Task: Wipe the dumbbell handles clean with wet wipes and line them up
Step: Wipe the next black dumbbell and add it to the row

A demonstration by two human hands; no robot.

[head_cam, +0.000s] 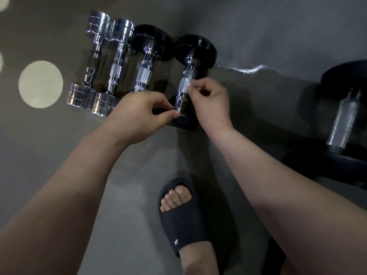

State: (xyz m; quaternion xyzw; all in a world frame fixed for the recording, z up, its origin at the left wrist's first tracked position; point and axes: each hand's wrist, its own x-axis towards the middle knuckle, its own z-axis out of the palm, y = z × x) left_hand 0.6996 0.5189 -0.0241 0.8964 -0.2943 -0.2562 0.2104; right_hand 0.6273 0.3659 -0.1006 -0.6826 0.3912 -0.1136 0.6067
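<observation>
Several dumbbells lie side by side on the grey floor: two all-chrome ones (93, 60) (116, 70) at the left, then two with black heads and knurled chrome handles (145, 72) (184, 86). My right hand (210, 98) pinches a small white wet wipe (187, 83) against the handle of the rightmost one. My left hand (139, 114) grips that dumbbell's near black head (183, 123) with thumb and fingers, partly hiding it.
A larger black dumbbell (343, 124) lies apart at the right edge. My foot in a black slide sandal (182, 217) stands on the floor below the hands. A pale round spot (40, 84) marks the floor at the left.
</observation>
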